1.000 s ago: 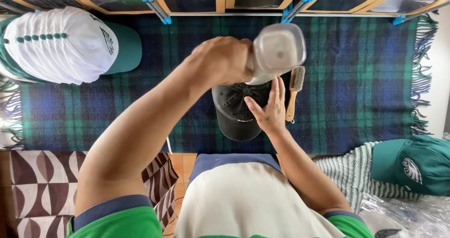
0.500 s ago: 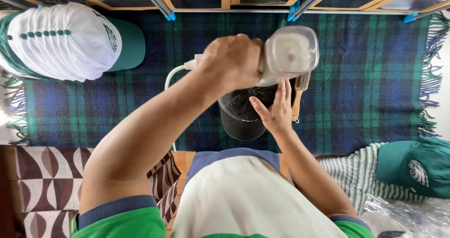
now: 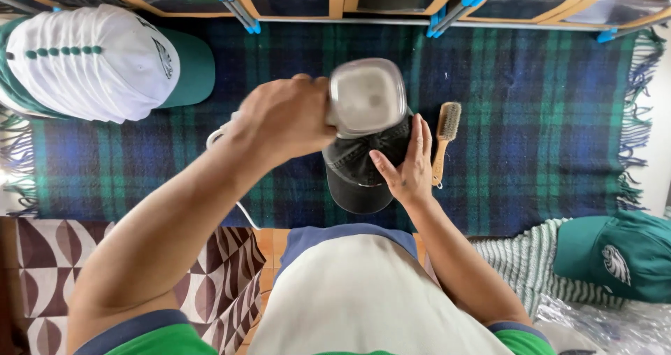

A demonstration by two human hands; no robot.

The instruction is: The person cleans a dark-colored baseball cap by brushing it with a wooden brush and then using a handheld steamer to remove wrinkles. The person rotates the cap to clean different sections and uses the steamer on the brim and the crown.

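Left hand: we see our left hand (image 3: 286,121) clenched tight around the handle of a pale grey handheld steamer (image 3: 367,96), its flat top facing up at us, held right over the dark cap

Right hand: our right hand (image 3: 405,166) lies spread and flat against the right side of the dark cap (image 3: 360,177), fingers wide, steadying it rather than gripping it

Dark cap: it sits near the middle of the plaid blanket (image 3: 531,117), brim pointing toward us, crown partly hidden under the steamer

What has changed: compared with a second ago, we have brought the steamer lower and more squarely over the crown, and the right hand has slid from the front of the cap round to its side; the cap itself has hardly shifted

What that means: we judge that the steaming of the crown is under way, with the right hand now keeping out of the steam's path while holding the cap in place

Cord: a white cord (image 3: 218,133) loops out from behind the left wrist and trails down toward us

Brush: a wooden brush (image 3: 443,135) lies on the blanket just right of the cap, untouched, close to the right fingertips

Other caps: a stack of white and green caps (image 3: 91,61) rests at the far left; a green cap (image 3: 618,254) lies on striped cloth (image 3: 517,257) at the lower right, well apart from both hands
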